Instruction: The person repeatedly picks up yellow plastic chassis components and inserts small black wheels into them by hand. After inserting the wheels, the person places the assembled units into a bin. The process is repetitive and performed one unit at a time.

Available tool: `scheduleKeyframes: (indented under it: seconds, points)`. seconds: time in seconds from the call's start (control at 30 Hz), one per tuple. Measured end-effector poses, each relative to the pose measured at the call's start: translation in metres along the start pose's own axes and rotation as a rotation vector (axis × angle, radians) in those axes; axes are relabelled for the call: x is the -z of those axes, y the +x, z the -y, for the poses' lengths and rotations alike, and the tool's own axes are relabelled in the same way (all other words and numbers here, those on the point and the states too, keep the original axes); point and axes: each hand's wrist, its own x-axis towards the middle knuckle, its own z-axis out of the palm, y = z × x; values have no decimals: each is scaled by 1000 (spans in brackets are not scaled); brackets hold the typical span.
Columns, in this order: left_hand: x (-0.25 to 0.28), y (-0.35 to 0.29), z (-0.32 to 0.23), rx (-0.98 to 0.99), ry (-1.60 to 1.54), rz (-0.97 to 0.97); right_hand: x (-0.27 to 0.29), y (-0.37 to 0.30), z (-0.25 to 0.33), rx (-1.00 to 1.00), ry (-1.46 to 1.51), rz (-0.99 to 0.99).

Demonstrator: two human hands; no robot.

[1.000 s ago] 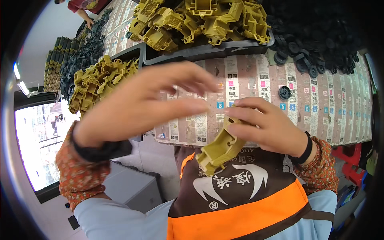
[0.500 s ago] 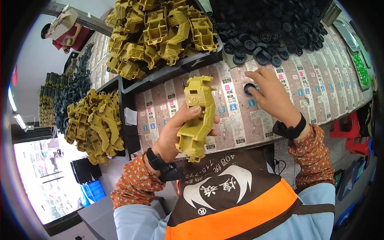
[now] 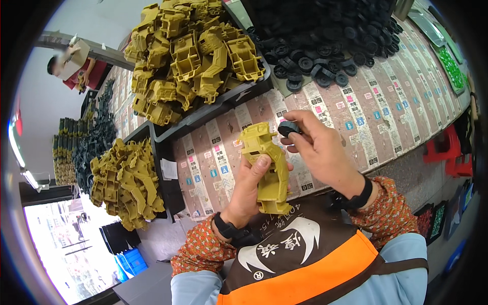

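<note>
Workshop table (image 3: 391, 109) backs a yellow plastic body (image 3: 275, 178) and a black wheel (image 3: 288, 128) held at close quarters

Parts heap up across a surface covered in pinkish and white stripes. Near the centre of the view, the left hand (image 3: 246, 185) is closed around the yellow plastic body, thumb across its near face and fingertips showing past its far side; the piece runs lengthwise, upper end toward twelve o'clock, lower end over the dark brown apron (image 3: 290, 239) at five. Just beside that upper end, on its three-o'clock side, the right hand (image 3: 325, 152) pinches the black wheel between thumb and forefinger. Whether wheel and body touch cannot be told.

At eleven o'clock, a black tray (image 3: 218, 109) overflows with yellow parts (image 3: 188, 56); between eight and nine, a second black bin (image 3: 173, 192) bears another mound (image 3: 127, 183). Loose wheels (image 3: 315, 63) spread across the surface at one o'clock, with a patch of green pieces (image 3: 450, 68) at two and a red stool (image 3: 447, 150) below the table edge at three. At ten, a co-worker (image 3: 92, 75) in a red top appears beyond a long row of dark parts (image 3: 96, 134), while white light fills a window (image 3: 61, 254) at eight and a blue crate (image 3: 132, 262) sits low between seven and eight.
</note>
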Motion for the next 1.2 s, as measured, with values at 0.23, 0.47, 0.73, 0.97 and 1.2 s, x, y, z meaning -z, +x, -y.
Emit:
scheduleKeyframes:
  seconds: [0.23, 0.47, 0.73, 0.97, 1.2]
  points:
    - [-7, 9, 15, -87, 55, -104, -18, -7, -24, 135, 37, -120]
    - [-13, 12, 15, -111, 79, -109, -20, 0, -34, 90, 172, -179]
    - [-11, 17, 21, -164, 162, -128, -14, -8, -24, 109, 19, -98]
    - [-5, 25, 34, -257, 301, -60, -9, -23, -17, 219, -188, -27]
    - [0, 23, 4, 53, 257, -32, 39, 21, -3, 32, -413, 238]
